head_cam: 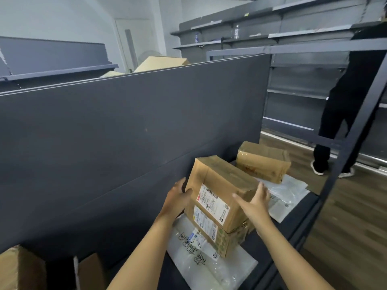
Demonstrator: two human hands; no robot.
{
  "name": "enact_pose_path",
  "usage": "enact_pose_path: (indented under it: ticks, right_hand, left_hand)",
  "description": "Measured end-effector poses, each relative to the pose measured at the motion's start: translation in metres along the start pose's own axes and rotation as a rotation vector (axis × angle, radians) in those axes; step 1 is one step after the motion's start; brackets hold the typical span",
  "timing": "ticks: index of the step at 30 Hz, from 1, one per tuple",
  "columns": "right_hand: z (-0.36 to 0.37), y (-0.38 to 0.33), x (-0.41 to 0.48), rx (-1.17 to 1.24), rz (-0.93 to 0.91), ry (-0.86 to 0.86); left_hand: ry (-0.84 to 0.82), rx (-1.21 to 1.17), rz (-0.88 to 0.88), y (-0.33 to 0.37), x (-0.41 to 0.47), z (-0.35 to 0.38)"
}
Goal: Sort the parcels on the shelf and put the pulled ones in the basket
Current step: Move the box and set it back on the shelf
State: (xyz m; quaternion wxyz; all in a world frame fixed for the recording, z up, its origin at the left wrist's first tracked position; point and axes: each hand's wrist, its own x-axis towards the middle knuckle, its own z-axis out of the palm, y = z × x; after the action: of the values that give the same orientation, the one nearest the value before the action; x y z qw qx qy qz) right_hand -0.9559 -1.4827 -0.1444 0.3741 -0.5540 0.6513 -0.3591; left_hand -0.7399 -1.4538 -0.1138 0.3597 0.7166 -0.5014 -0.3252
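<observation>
A brown cardboard parcel [219,185] with a white shipping label rests on top of a second labelled box [222,237], which lies on a white plastic mailer [209,266] on the dark shelf [293,218]. My left hand [178,197] presses the top parcel's left side and my right hand [254,203] its right side, so both hands grip it. Another brown box [262,162] stands further back on a second white mailer [287,197]. No basket is in view.
A tall dark back panel [125,132] runs along the shelf's left. More cardboard boxes [21,268] sit at the lower left. A metal shelf upright [356,122] rises at the right. A person in black [351,101] stands on the wood floor beyond.
</observation>
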Motion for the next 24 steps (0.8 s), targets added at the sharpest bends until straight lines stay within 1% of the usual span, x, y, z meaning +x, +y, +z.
enact_pose_path:
  ticks: [3, 5, 9, 13, 15, 17, 19, 22, 24]
  right_hand:
    - [0.003, 0.003, 0.005, 0.127, 0.112, -0.123]
    - [0.008, 0.011, 0.010, 0.140, 0.159, -0.140]
    - [0.014, 0.024, 0.022, 0.137, 0.181, -0.124]
    - [0.017, 0.028, 0.024, 0.283, 0.155, -0.163]
    - [0.013, 0.028, 0.022, 0.347, 0.144, -0.184]
    - [0.011, 0.029, 0.020, 0.421, 0.097, -0.209]
    - [0.006, 0.029, 0.014, 0.440, 0.062, -0.207]
    - [0.000, 0.026, 0.004, 0.429, -0.020, -0.220]
    - [-0.003, 0.020, 0.005, 0.538, -0.059, -0.257]
  left_hand:
    - [-0.007, -0.023, -0.055, 0.002, 0.024, -0.001]
    - [-0.020, -0.034, -0.080, 0.001, 0.039, 0.000]
    - [-0.088, -0.039, -0.129, -0.009, 0.074, 0.009]
    - [-0.160, -0.095, -0.178, -0.007, 0.092, 0.023]
    - [-0.166, -0.109, -0.179, -0.003, 0.094, 0.027]
    - [-0.122, -0.131, -0.136, -0.003, 0.091, 0.028]
    - [-0.091, -0.169, -0.063, -0.002, 0.080, 0.019]
    - [-0.007, -0.292, 0.031, -0.007, 0.061, -0.003]
    - [0.061, -0.401, 0.090, -0.006, 0.040, -0.028]
